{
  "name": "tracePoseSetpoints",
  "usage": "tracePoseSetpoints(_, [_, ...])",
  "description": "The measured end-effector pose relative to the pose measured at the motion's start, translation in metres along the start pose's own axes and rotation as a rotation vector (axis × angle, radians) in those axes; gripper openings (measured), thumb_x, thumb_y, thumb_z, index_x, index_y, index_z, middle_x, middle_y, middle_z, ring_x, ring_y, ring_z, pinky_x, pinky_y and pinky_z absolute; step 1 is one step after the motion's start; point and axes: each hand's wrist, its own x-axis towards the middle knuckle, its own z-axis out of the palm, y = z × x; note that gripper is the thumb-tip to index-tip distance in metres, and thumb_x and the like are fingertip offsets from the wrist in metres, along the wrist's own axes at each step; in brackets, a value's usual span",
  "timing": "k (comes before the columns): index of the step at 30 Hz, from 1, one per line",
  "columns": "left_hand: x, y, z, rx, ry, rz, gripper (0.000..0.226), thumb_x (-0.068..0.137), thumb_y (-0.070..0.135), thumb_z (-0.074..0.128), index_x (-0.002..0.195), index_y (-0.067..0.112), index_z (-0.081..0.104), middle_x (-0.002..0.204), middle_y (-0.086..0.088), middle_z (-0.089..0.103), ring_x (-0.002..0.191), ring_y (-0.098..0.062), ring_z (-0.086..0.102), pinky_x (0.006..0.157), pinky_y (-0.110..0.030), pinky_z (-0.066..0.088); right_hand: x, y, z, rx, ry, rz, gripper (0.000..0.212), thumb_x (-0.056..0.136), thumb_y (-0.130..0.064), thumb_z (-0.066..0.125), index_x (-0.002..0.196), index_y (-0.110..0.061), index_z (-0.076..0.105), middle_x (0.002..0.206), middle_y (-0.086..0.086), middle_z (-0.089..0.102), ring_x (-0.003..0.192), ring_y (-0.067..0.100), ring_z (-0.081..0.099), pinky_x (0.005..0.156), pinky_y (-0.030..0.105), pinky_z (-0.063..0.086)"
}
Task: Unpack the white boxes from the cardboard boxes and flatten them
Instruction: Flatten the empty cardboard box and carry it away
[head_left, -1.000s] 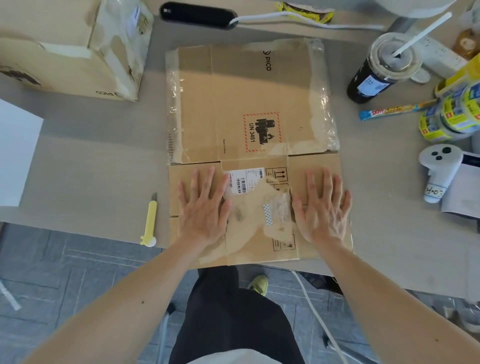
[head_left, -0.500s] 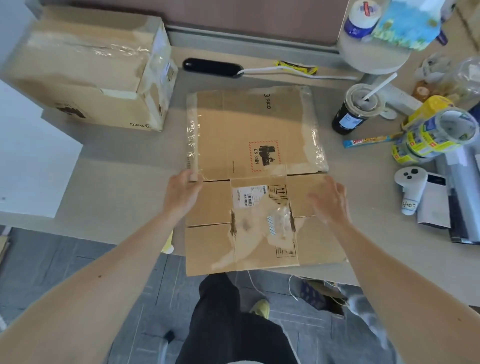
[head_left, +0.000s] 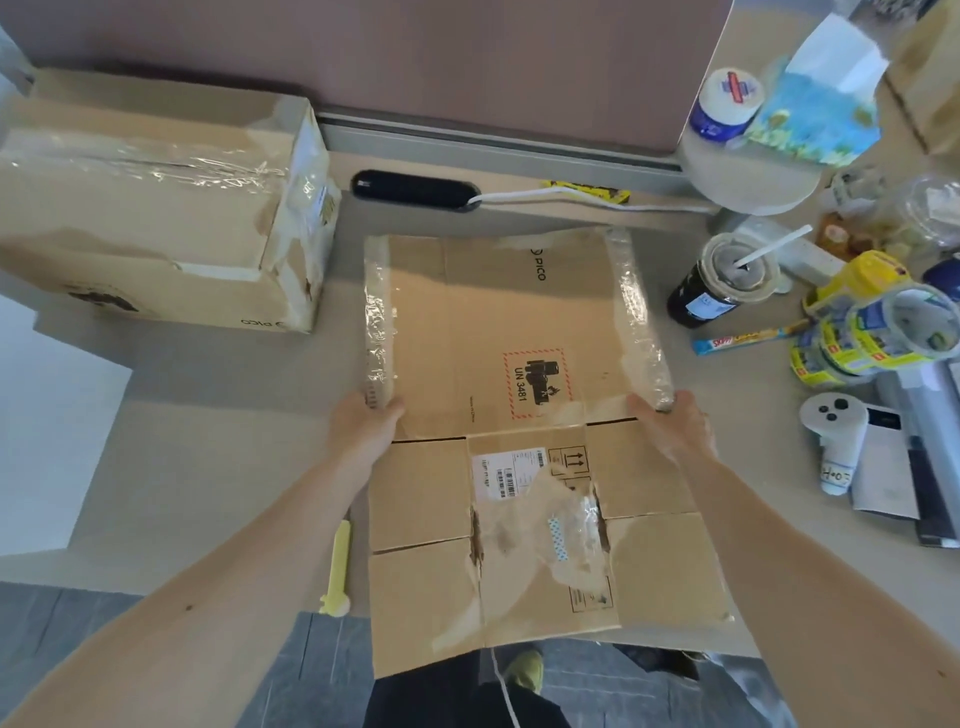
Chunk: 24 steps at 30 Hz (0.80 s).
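flattened cardboard box (head_left: 498, 395) flat on desk (head_left: 208, 426), near end overhanging edge; left hand (head_left: 363, 428) and right hand (head_left: 670, 423) pinch its taped side edges, fingertips tucked under, hidden; yellow cutter (head_left: 340, 566) half behind left forearm; 2nd taped box (head_left: 156, 208) far left

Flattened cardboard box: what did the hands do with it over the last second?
Both hands lifted off its near flaps, where they had pressed palms down, and moved outward to its sides. The left hand and right hand now hold the flattened cardboard box by its taped edges. The box and yellow cutter stayed put.
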Motion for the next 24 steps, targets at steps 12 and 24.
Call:
tracePoseSetpoints(12, [-0.05, 0.014, -0.011, -0.082, 0.131, 0.216, 0.03, 0.101, 0.032, 0.054, 0.101, 0.002, 0.054, 0.091, -0.012, 0.06, 0.085, -0.031, 0.057, 0.071, -0.037, 0.04, -0.047, -0.004, -0.018, 0.111, 0.16, -0.162, 0.043, 0.097, -0.047, 0.046, 0.111, -0.007, 0.052, 0.103, 0.015, 0.057, 0.09, 0.03, 0.049, 0.076, 0.038, 0.038])
tracePoseSetpoints(24, [-0.22, 0.04, -0.103, -0.173, 0.424, 0.469, 0.029, 0.103, 0.034, 0.049, 0.108, 0.007, 0.056, 0.09, -0.007, 0.063, 0.076, -0.015, 0.059, 0.059, -0.027, 0.042, -0.145, -0.007, -0.103, 0.458, 0.151, -0.538, 0.037, 0.097, -0.041, 0.051, 0.091, -0.004, 0.055, 0.087, 0.009, 0.057, 0.089, 0.031, 0.051, 0.074, 0.039, 0.037])
